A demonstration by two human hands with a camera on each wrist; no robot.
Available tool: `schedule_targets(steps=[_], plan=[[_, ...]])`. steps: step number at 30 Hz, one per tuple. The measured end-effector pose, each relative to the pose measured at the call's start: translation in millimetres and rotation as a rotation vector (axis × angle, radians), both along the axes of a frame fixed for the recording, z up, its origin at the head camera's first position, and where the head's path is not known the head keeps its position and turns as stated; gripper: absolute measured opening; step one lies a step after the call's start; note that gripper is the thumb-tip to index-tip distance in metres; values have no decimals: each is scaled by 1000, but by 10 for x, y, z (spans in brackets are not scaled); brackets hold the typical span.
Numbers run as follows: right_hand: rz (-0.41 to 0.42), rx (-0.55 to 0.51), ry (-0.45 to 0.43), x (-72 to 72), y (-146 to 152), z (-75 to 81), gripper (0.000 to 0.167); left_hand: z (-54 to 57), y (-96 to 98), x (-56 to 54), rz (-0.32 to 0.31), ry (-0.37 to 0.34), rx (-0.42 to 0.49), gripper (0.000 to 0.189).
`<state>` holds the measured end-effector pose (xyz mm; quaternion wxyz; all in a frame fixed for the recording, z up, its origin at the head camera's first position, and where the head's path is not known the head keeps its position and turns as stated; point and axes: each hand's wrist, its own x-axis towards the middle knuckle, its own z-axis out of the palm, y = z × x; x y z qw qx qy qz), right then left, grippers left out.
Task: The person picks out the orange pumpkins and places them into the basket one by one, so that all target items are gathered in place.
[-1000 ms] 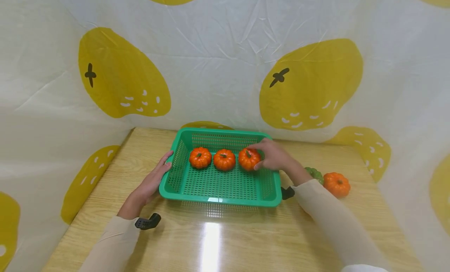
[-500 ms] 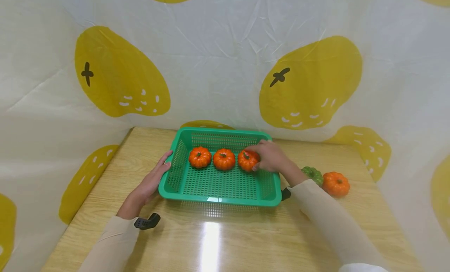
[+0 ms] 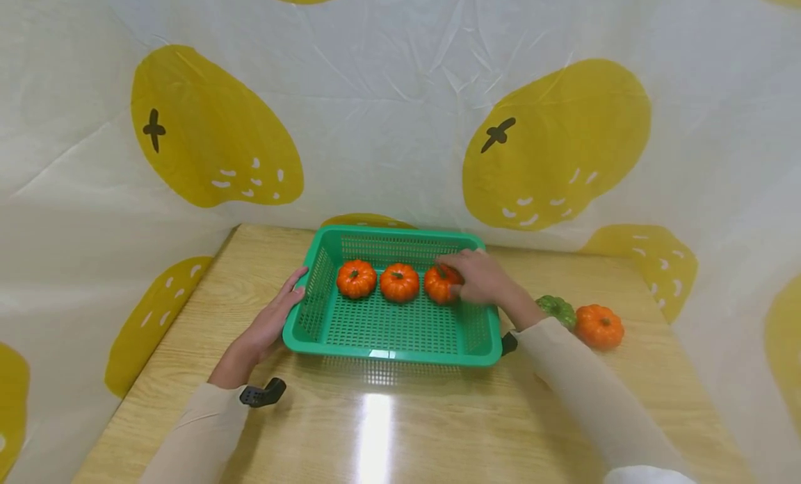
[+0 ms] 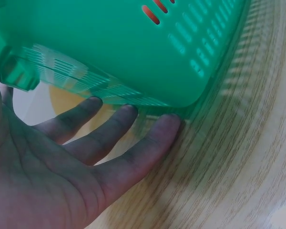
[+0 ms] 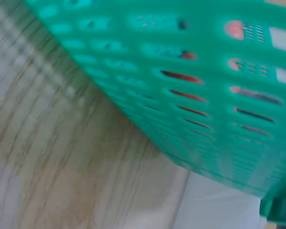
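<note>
So, my left hand (image 3: pixel 270 323), fingers straight, touches the basket's (image 3: pixel 438 358) left side; inside the basket sit the left pumpkin (image 3: pixel 357 280), middle pumpkin (image 3: pixel 399 284) and right pumpkin (image 3: pixel 438 286), which my right hand (image 3: pixel 482 278) grips; right of the basket lie a green gourd (image 3: pixel 559 311) and outer pumpkin (image 3: pixel 599 327).

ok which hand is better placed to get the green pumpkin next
Probably the right hand: it holds an orange pumpkin, but is at the right end of the basket, nearer the green pumpkin. The left hand is at the opposite end, the basket between.
</note>
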<state>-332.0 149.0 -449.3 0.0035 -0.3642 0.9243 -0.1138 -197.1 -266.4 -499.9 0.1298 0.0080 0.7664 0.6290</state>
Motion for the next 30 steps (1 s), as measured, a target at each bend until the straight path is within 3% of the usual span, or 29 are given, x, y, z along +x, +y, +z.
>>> schedule_targets(steps=[4, 8, 16, 22, 30], plan=[[5, -188, -135, -64, 124, 34, 59, -14, 21, -19, 5, 13, -7, 60], [-40, -329, -201, -86, 313, 161, 53, -25, 65, -65, -6, 27, 8, 60], [-104, -478, -242, -57, 747, 330, 48, -15, 12, -11, 10, 22, -26, 60], [-158, -462, -280, 48, 1319, 398, 52, -5, 12, -4, 7, 23, -21, 61], [-231, -382, -211, 260, 2101, 306, 53, -13, -2, -12, 6, 11, -5, 60]])
